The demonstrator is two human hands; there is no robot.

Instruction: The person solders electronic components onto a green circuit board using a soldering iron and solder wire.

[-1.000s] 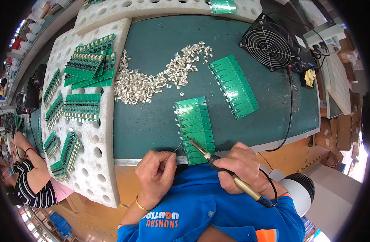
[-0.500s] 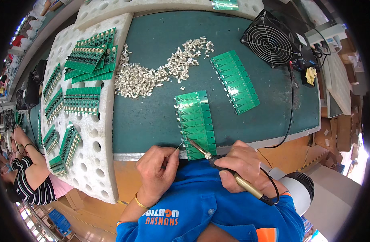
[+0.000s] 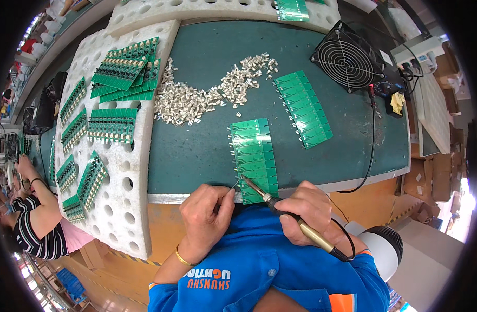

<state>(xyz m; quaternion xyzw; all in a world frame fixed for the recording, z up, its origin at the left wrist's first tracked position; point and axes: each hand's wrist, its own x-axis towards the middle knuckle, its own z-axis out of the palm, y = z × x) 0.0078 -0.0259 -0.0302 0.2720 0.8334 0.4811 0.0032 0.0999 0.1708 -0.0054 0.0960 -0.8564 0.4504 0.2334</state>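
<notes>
A green circuit board panel (image 3: 254, 151) lies on the dark green bench mat, its lower end by the front edge. My right hand (image 3: 306, 210) is closed round the handle of a soldering iron (image 3: 314, 234), whose tip meets the panel's left side near its lower end. With closed fingers, my left hand (image 3: 207, 210) pinches a thin solder wire (image 3: 237, 183) that reaches to the same spot beside the iron's tip. Small white connectors (image 3: 189, 101) are heaped beyond the panel, and a second green panel (image 3: 304, 109) lies to its right.
Several populated boards (image 3: 112, 126) rest on a white foam slab (image 3: 119, 177) with holes at left. A black fan (image 3: 347, 57) stands at the back right, with a black cable (image 3: 372, 140) running down the bench's right side. Another person's arm (image 3: 41, 200) is at far left.
The whole view has shifted slightly. Both hands keep their hold, and the iron's tip and the wire stay at about the same place on the panel's left edge.
</notes>
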